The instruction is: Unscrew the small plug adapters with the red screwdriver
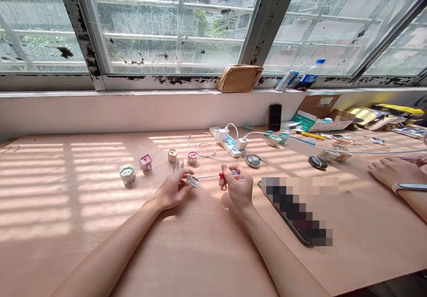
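Nearby, small cups (146, 162) stand past left hand (171, 190) and right hand (237, 186) (clamped on cube (192, 181) and screwdriver (223, 176)).

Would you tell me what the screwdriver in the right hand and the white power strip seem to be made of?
The screwdriver's shaft looks like thin polished steel, from its glint; its red grip looks like glossy moulded plastic. The power strip looks like smooth white plastic, though it is too small to be sure.

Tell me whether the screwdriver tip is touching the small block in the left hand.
Touching: the head view shows the screwdriver shaft running straight up to the side of the small block, which the left hand is holding.
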### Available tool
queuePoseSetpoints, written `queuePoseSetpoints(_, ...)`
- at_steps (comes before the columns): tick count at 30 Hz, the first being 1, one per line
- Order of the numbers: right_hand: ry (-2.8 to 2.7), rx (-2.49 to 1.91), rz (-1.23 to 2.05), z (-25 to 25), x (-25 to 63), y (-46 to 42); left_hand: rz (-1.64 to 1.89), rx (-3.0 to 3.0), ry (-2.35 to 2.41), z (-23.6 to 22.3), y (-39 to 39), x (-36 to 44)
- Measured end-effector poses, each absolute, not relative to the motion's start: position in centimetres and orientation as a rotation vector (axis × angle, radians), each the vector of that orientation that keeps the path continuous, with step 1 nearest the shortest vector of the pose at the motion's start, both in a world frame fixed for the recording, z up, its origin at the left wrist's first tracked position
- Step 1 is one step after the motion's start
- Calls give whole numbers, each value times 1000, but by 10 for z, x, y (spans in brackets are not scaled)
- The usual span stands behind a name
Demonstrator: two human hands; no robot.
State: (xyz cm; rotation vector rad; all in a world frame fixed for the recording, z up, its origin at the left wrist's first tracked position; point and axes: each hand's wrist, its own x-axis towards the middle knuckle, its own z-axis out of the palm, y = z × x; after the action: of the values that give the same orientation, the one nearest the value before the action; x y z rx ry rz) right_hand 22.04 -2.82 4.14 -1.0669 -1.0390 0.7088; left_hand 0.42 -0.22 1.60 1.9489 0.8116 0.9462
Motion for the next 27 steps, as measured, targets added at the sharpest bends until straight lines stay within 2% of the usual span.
queuePoseSetpoints(8,-1010,-1092,836,34,224,-22,894,2057,784,10,-2,2)
queuePoseSetpoints(27,-1005,-1110,815,33,223,-22,953,2275,682,22,-3,3)
